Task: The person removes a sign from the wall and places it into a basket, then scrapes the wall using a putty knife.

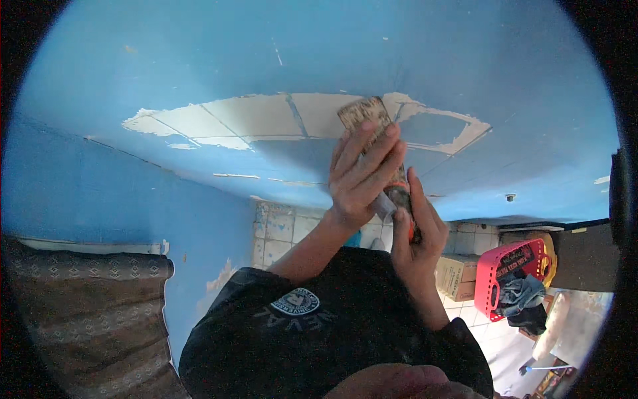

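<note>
A paint scraper [363, 114] with a broad, stained blade and a black-and-orange handle is in front of a blue painted surface. My right hand [425, 229] is closed round its handle, thumb and fingers on either side. My left hand [365, 174] lies across the blade, its long fingers stretched over the metal and partly hiding it. Between my left palm and right thumb shows a small light grey piece [385, 207] that I cannot make out. Behind the blade runs a long bare white patch [259, 116] with ragged paint edges and dark lines across it.
A brown patterned curtain [86, 312] hangs at the lower left. On the right, a red plastic basket [490, 282] holds clothes, next to a cardboard box [457, 276] on the tiled floor. A dark panel [585, 259] stands at the far right.
</note>
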`<control>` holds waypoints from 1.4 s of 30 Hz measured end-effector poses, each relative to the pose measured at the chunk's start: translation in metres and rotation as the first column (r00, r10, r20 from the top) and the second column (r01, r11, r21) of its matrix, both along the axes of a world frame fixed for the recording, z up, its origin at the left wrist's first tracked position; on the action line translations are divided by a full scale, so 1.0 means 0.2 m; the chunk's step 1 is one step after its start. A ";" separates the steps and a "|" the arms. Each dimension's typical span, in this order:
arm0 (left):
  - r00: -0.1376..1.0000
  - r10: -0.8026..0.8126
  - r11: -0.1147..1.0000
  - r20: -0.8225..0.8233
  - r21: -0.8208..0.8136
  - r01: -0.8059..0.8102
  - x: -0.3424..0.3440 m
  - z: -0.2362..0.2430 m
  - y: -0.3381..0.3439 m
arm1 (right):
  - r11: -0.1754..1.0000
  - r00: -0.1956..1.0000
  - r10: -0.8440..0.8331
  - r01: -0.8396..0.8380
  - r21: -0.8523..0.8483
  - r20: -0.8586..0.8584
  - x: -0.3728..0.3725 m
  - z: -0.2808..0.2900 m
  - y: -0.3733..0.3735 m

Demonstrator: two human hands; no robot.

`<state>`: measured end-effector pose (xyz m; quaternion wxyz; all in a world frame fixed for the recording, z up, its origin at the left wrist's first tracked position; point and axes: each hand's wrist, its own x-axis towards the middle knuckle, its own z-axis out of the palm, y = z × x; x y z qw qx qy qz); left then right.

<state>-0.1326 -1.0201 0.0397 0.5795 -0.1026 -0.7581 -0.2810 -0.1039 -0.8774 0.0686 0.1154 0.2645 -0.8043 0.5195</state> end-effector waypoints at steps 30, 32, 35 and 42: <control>0.998 0.047 0.998 -0.041 0.049 -0.045 0.01 0.10 -0.03 | 0.992 0.991 0.089 -0.080 -0.095 0.097 0.03 0.06 -0.05; 0.989 -0.016 0.999 0.146 -0.038 0.022 0.03 0.01 -0.02 | 0.996 0.997 0.025 -0.019 -0.085 0.071 0.04 -0.02 0.00; 0.993 0.037 0.998 0.114 -0.048 -0.032 0.01 0.07 -0.06 | 0.993 0.967 0.087 -0.066 -0.093 0.240 0.02 0.07 -0.04; 0.976 0.080 0.987 0.204 -0.156 -0.049 0.09 0.06 -0.07 | 0.967 0.820 0.217 -0.107 -0.232 0.530 0.11 -0.10 0.03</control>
